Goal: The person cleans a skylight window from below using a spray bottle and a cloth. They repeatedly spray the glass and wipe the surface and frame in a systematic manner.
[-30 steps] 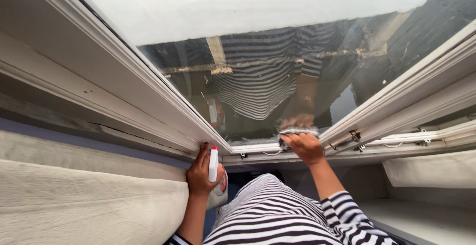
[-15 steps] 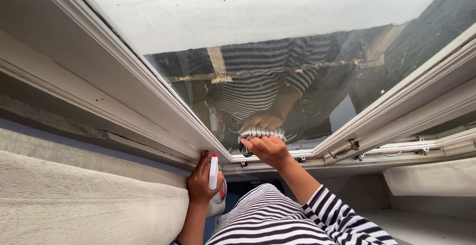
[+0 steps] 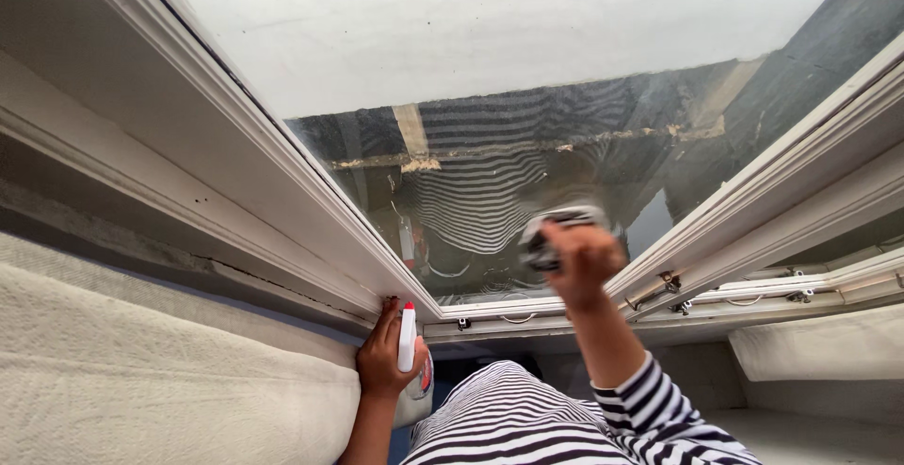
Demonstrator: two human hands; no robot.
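A white-framed window (image 3: 282,159) fills the view, its tilted glass pane (image 3: 527,79) pale above and dark below, where it mirrors the person's striped top. Since half a second ago the right hand (image 3: 582,256) has swept from the lower middle of the pane, just above the bottom rail, up and to the right; it is now blurred by motion. Its fingers are clamped on one striped cloth (image 3: 546,237) pressed to the glass. The left hand (image 3: 384,352) stays at the lower left corner of the frame, fingers wrapped round one white spray bottle (image 3: 407,338) with a red tip, unchanged. The bottle's lower body is mostly hidden behind the hand, and the cloth's pattern is hard to read in the blur. Two metal hinge fittings (image 3: 664,288) show on the lower right rail.
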